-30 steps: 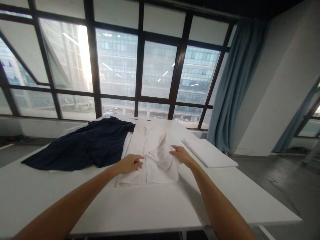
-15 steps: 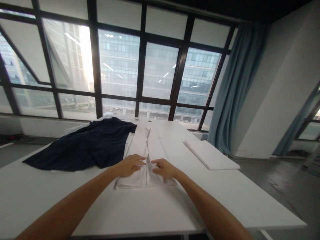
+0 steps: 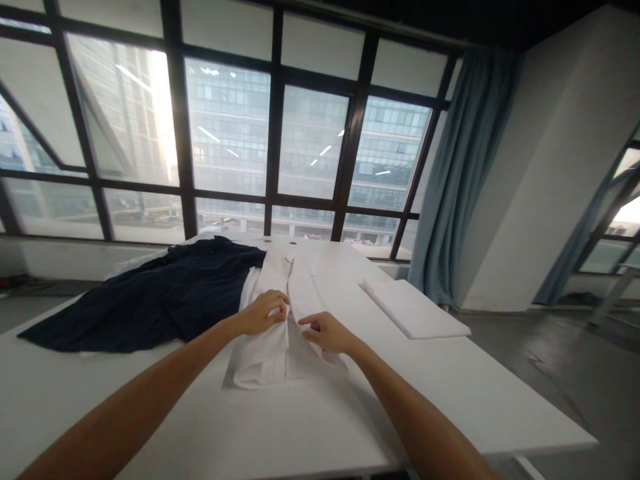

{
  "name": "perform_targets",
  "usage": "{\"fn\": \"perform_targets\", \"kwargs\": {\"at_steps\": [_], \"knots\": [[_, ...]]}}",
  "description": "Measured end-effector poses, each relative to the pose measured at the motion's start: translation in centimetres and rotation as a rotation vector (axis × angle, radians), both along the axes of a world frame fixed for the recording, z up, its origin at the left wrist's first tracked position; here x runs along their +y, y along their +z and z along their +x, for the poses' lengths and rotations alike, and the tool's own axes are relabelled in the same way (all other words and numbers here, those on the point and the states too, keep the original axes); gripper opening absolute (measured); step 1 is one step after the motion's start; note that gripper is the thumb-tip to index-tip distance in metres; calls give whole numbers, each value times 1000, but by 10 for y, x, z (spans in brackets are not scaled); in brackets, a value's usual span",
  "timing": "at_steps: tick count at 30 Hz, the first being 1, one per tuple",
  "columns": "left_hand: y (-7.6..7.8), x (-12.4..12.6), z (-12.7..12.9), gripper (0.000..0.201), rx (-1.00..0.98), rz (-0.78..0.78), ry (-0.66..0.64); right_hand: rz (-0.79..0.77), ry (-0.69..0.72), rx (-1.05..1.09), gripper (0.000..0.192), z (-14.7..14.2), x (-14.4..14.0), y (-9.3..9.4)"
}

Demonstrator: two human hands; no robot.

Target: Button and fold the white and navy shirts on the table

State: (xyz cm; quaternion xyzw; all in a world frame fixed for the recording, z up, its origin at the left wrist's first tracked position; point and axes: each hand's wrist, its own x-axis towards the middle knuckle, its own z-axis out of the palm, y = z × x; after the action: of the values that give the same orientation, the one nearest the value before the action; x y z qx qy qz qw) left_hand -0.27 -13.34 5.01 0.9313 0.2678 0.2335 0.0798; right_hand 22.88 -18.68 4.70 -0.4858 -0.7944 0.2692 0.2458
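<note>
A long white garment lies folded lengthwise on the white table in front of me, its two sides meeting along a middle line. My left hand pinches the fabric beside that line and holds it slightly raised. On the other side, my right hand has thumb and forefinger closed on the right flap of the garment, with the other fingers curled. The near end of the garment bulges in a loose, rounded fold. Whether the garment is a shirt or some other kind, I cannot tell.
A dark navy garment lies spread on the table to the left, with white cloth under its edge. To the right rests a flat white folded bundle. Windows and a blue curtain stand behind the table.
My left hand has closed on the cloth and lifted it a little. The right flap has come up against my right hand's fingers. The view has shifted slightly right.
</note>
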Motion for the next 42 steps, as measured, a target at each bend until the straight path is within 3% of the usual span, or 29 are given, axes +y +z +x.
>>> {"fn": "perform_targets", "kwargs": {"at_steps": [5,11,15,17,20,22,26,29,32,35,37,40,42], "knots": [[-25,-14,11,11,39,-152,-82,-40,-19,108,34,2,-2,5],[-38,-18,12,18,-6,-149,16,84,113,184,20,-2,-4,-2],[-47,-6,-5,46,62,-24,137,-104,352,72,38,-1,-4,-7],[-50,-3,-15,57,151,-8,207,-131,366,23,46,3,1,-9],[-50,-7,-19,64,284,-61,254,166,131,-5,50,14,11,-13],[-46,-15,-14,66,355,-85,254,282,46,-122,65,20,17,-18],[-38,-34,-1,63,425,-121,268,91,138,-404,98,25,17,-25],[-34,-43,-2,69,455,-176,243,81,184,-447,99,23,11,-19],[-25,-42,-9,63,415,-213,114,125,248,-361,77,20,6,-9],[-15,-22,-14,44,275,-294,14,117,206,-244,45,15,5,-5],[-12,4,-13,41,191,-309,61,174,139,-220,34,8,5,-5],[-16,57,-7,38,140,-111,207,292,116,-200,26,-8,-1,-7],[-22,94,-3,38,182,-7,241,291,155,-185,28,-19,-9,-6]]}}
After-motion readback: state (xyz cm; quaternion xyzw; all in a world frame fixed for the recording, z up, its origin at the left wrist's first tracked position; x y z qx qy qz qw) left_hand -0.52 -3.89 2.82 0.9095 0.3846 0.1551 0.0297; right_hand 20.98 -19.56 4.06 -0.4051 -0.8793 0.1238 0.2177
